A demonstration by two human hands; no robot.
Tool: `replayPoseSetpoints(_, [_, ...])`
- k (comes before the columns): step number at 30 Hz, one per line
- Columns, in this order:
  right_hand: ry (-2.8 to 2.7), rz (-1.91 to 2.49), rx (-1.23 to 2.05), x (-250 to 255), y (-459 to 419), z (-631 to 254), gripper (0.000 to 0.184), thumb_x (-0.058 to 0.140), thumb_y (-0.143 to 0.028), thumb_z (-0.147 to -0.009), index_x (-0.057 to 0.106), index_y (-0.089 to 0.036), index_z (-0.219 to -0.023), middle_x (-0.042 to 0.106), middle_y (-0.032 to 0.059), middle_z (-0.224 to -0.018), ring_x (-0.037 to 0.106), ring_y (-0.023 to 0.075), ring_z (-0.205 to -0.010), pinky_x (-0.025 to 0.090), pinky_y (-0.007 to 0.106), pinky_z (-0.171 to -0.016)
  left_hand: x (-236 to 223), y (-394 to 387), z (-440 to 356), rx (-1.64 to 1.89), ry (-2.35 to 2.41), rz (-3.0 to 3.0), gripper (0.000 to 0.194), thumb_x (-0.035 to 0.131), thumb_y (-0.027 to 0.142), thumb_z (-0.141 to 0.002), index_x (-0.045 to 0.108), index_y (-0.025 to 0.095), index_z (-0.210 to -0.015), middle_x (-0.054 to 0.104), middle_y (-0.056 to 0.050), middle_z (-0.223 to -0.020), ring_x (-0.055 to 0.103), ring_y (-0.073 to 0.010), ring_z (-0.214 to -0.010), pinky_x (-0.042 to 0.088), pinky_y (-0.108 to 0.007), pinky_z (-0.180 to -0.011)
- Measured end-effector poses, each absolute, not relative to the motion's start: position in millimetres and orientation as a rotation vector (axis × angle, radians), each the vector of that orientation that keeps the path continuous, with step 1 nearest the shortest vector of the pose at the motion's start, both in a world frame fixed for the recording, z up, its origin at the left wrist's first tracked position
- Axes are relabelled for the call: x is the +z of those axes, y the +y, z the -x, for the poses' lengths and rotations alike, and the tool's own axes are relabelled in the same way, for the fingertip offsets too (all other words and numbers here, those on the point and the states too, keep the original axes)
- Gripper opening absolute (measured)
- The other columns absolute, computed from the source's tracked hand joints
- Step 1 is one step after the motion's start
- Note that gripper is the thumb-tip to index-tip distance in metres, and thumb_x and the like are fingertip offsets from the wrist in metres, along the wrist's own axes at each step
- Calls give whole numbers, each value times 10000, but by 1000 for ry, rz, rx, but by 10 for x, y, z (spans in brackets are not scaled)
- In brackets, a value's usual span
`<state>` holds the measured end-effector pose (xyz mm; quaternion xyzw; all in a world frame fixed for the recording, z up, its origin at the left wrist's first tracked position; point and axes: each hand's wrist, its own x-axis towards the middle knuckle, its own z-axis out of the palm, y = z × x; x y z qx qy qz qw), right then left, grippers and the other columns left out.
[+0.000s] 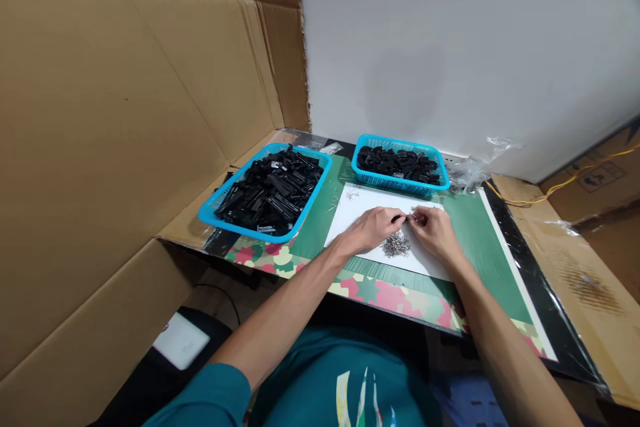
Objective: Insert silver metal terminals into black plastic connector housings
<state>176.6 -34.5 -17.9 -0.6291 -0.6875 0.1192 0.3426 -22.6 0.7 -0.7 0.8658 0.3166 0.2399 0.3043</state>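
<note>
My left hand (373, 227) and my right hand (434, 230) meet over a white sheet of paper (360, 203) on the green mat. The left fingers pinch a small black part (399, 218). The right fingers are closed right beside it on something tiny that I cannot make out. Just below both hands lies a pile of small metal springs (396, 246) on the paper. A smaller scatter of metal bits (351, 195) sits at the paper's far left.
A blue basket (213, 210) full of long black plastic parts stands at the left. A second blue basket (400, 145) of black parts stands behind the paper. Cardboard walls (125, 113) close the left side. Crumpled clear plastic (470, 173) and a yellow wire (565, 183) lie at the right.
</note>
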Motion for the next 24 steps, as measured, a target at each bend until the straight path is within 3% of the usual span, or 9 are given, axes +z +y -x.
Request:
replayPoseSetpoints(6, [-1759,1633,412,-147,-359,-1782,367,564,-423,-871,633,-174,-611,592,32,-565,489,161,-555,320,296,-568,-21,26,230,643,860,-2276,343,478,341,-1035,769,197,-1145,776,-53,-978,667,-184,-816,459,-263,-733])
replayPoseSetpoints(10, [-1708,1653,319,-133,-399,-1808,296,575,-335,-868,703,-167,-661,618,36,-598,536,178,-578,379,304,-600,-16,27,236,658,844,-2285,327,485,312,-1021,775,198,-1119,774,-49,-963,668,-178,-813,462,-262,-752])
replayPoseSetpoints(13, [-1642,1507,71,-127,-424,-1827,316,505,-286,-947,794,-163,-979,694,83,-823,607,207,-710,472,330,-697,4,15,238,665,856,-2287,322,483,308,-1019,778,194,-1076,770,-52,-936,670,-180,-809,471,-261,-760])
replayPoseSetpoints(16, [-1607,1380,-144,-103,-434,-1850,372,453,-289,-1040,768,-209,-1221,696,129,-1040,645,244,-938,523,389,-828,22,11,243,660,864,-2288,323,475,306,-1022,773,191,-1066,772,-57,-949,683,-189,-835,480,-261,-766])
replayPoseSetpoints(20, [-1513,1399,-363,-40,-465,-1891,282,548,-310,-1040,810,-293,-1141,703,119,-1132,644,265,-1071,533,459,-930,9,20,250,640,852,-2332,330,459,315,-1042,764,198,-1087,778,-56,-981,702,-197,-860,491,-269,-783])
replayPoseSetpoints(24, [-1311,1337,-297,-20,-498,-1901,217,650,-361,-991,828,-249,-1045,762,99,-1047,726,235,-936,583,393,-845,-28,9,252,626,793,-2451,348,434,325,-1071,737,205,-1192,777,-71,-1135,727,-233,-1008,513,-294,-845])
